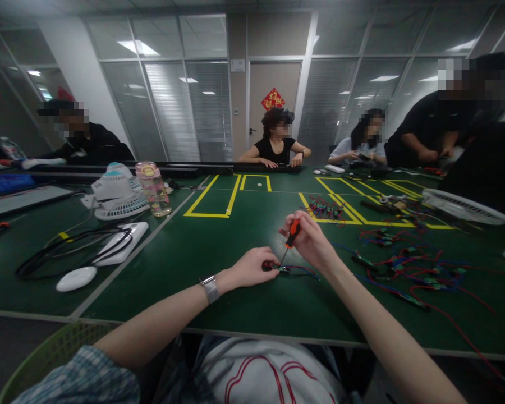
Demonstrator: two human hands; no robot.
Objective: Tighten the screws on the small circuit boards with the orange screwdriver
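Note:
In my right hand (pixel 309 235) is a screwdriver (pixel 293 231) with an orange and black handle, gripped near the top. Its thin shaft slants down, and the tip meets or nearly meets a small green circuit board (pixel 283 270) on the table. My left hand (pixel 256 266), with a metal-banded watch (pixel 210 288) at the wrist, has its fingers closed on the board's left end. Red and blue wires (pixel 305 271) trail from the board to the right. Its left part is hidden by my fingers.
Several wired circuit boards (pixel 404 264) lie loosely on the right, with another cluster (pixel 326 209) farther back. A bottle (pixel 154 188), a white fan (pixel 118 193), a black cable (pixel 63 252) and a white mouse (pixel 76 279) are at left. Several people (pixel 280 148) sit or stand around the green table (pixel 185 314).

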